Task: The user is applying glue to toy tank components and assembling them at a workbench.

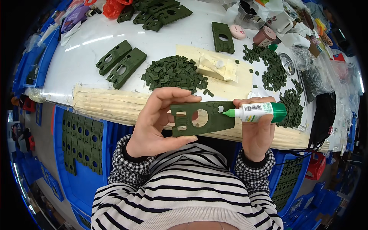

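Observation:
A dark green plastic model tank hull (pixel 209 126) with a large round hole is held over the table's front edge. My left hand (pixel 155 122) grips its left end, fingers along the far edge and thumb along the near one. In my right hand (pixel 257 134) lies a white glue bottle (pixel 253 112) with a green base, its green nozzle pointing left. The nozzle tip is at the hull's right part, close to a small cut-out; whether it touches I cannot tell. Beyond my hands lies a heap of small green plastic pieces (pixel 172 73).
Two more hulls (pixel 126 68) lie at left, one (pixel 223 37) farther back, several stacked (pixel 163 13) at the far edge. Loose pieces (pixel 273 71) spread at right beside a round tin (pixel 286 63). Blue crates (pixel 82 184) holding hulls stand below the table.

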`<state>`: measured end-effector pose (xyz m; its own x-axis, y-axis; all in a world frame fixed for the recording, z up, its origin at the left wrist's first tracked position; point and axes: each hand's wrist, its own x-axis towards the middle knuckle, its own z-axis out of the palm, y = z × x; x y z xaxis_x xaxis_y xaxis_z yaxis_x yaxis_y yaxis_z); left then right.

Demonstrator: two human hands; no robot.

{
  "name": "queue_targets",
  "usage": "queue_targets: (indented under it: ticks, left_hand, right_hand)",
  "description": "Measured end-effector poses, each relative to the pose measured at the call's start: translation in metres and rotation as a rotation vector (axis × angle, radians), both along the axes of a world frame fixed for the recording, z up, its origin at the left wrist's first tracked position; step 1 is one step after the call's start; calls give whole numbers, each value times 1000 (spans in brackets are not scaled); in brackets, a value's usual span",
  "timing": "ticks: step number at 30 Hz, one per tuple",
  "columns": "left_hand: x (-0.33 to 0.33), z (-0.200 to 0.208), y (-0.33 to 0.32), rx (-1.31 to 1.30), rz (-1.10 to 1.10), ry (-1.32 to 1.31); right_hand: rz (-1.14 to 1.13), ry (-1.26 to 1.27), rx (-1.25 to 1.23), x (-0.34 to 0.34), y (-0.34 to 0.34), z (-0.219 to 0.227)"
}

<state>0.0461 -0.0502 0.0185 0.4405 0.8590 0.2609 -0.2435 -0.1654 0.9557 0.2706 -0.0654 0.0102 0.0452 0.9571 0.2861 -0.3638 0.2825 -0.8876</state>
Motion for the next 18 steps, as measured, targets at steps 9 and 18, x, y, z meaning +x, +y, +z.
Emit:
queue_targets:
  ticks: [9, 18]
  left_hand:
    - [13, -7, -3, -480, -246, -351]
    - [18, -12, -12, -467, -450, -133]
  right_hand:
    - [-42, 25, 30, 1, -4, 7]
    - [88, -101, 116, -11, -5, 9]
